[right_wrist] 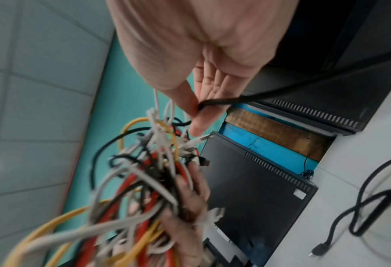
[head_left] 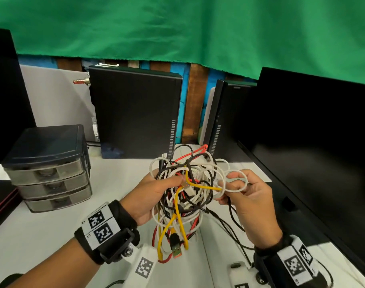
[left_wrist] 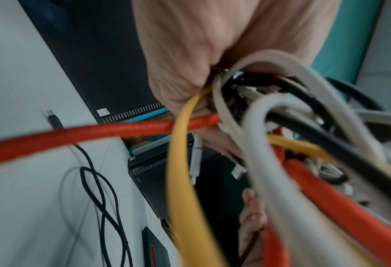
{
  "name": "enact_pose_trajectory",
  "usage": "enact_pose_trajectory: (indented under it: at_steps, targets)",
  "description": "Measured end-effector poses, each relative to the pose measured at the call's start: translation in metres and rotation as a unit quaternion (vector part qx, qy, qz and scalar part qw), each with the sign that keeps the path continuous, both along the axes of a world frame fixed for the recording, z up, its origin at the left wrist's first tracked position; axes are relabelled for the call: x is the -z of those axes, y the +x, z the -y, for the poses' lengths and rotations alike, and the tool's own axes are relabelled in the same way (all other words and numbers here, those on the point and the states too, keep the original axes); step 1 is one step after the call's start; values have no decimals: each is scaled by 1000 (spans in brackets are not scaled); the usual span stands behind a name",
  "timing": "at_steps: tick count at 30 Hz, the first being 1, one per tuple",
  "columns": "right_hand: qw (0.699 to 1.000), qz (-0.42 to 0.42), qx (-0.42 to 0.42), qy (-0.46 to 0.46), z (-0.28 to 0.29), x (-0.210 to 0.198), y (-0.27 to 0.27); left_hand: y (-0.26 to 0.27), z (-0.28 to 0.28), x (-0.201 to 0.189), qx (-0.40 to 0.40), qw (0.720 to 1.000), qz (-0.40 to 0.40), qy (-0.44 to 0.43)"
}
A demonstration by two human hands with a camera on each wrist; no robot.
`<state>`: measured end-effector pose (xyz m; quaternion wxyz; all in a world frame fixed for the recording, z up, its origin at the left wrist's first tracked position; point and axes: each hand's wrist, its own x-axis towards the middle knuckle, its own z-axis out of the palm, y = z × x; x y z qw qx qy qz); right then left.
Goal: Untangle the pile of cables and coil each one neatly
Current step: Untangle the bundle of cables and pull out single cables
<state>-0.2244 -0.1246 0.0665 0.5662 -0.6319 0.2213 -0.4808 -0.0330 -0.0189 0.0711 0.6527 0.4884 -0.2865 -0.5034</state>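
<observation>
From the head view, we saw the cable tangle (head_left: 183, 192) held above the white tabletop (head_left: 52, 235), our left hand (head_left: 154, 196) clutching its middle while our right hand (head_left: 250, 196) pinched a white loop (head_left: 236, 180) at its edge. At the left wrist, curled fingers (left_wrist: 190, 72) wrapped yellow, red and white strands. At the right wrist, thumb and forefinger nipped a black cable (right_wrist: 231, 100).
</observation>
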Motion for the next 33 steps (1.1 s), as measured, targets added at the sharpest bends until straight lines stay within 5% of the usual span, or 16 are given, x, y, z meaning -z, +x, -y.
enact_pose_trajectory:
  at_steps: [3,12,18,24,28,33]
  targets:
    - [1000,-7,10,-23,8,7,-2,-6,-3,2,51,998,18,-16]
    - [996,-16,-84,-8,3,-4,-6,-11,-3,-8,8,997,74,-4]
    - [987,-118,-106,14,8,-22,-16,-6,-3,-9,-17,984,177,7]
    - [956,-242,-63,-151,5,-10,-10,-5,0,-5,-43,973,227,8]
    - [957,-232,-6,-172,6,0,-4,-2,0,-2,-46,941,336,11]
    - [961,-215,-97,-146,5,-12,-12,5,-1,2,-52,868,491,53]
